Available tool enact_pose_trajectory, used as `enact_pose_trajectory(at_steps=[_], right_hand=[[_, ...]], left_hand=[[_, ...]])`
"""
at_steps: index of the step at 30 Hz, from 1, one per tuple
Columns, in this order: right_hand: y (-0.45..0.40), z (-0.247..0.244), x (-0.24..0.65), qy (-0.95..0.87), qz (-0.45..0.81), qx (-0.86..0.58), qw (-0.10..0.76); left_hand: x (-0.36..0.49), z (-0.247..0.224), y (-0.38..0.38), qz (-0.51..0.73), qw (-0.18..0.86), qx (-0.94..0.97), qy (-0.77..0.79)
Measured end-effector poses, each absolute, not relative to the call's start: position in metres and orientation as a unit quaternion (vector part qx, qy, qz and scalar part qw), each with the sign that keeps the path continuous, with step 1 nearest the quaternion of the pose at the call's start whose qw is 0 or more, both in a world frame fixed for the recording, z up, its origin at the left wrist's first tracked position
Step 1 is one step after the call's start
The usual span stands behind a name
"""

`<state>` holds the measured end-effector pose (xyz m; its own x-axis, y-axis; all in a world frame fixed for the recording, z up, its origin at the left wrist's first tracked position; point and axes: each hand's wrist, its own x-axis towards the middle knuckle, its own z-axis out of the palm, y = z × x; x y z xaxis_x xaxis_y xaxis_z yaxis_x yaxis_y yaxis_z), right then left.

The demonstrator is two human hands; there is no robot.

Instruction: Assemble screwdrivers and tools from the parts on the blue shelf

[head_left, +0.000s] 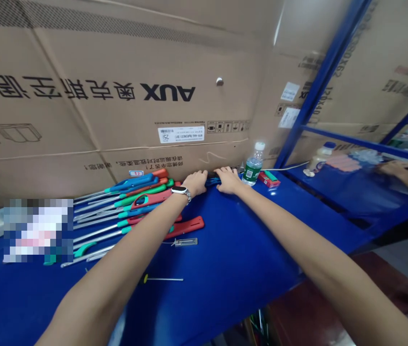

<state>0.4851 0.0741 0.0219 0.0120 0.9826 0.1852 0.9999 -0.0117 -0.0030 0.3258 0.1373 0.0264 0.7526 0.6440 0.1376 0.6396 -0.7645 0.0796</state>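
My left hand [195,183], with a watch at its wrist, reaches to the back of the blue table [225,240], close to the cardboard. Beside it on the right is my right hand [228,179], its fingers bent downward. Between the two hands lie small dark blue items [213,180], partly covered by the fingers. What either hand grips is hidden. Left of my left hand, several long lighters [142,199] with red, green and blue handles lie in a pile, partly behind my left forearm.
A water bottle [253,164] stands right of my right hand, beside a red box [269,179]. A metal part [185,242] and a yellow-handled screwdriver [164,279] lie nearer. Cardboard [117,120] walls the back. Blue posts [312,96] divide off another table, with a person's hand.
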Motion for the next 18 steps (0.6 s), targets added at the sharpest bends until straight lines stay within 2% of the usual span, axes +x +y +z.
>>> enact_pose_trajectory(at_steps=[7, 10, 14, 18], right_hand=[[0.062, 0.019, 0.490, -0.706, -0.071, -0.701, 0.070], [0.045, 0.021, 0.482, -0.730, -0.091, -0.667, 0.115], [0.015, 0.028, 0.446, -0.773, -0.111, -0.585, 0.219], [-0.015, 0.032, 0.378, -0.829, -0.091, -0.503, 0.229]], left_hand=[[0.324, 0.038, 0.128, 0.073, -0.008, 0.943, 0.325], [0.305, 0.057, 0.112, 0.087, -0.021, 0.946, 0.313], [0.244, 0.079, 0.071, 0.121, -0.083, 0.952, 0.270], [0.156, 0.073, 0.026, 0.142, -0.084, 0.949, 0.268]])
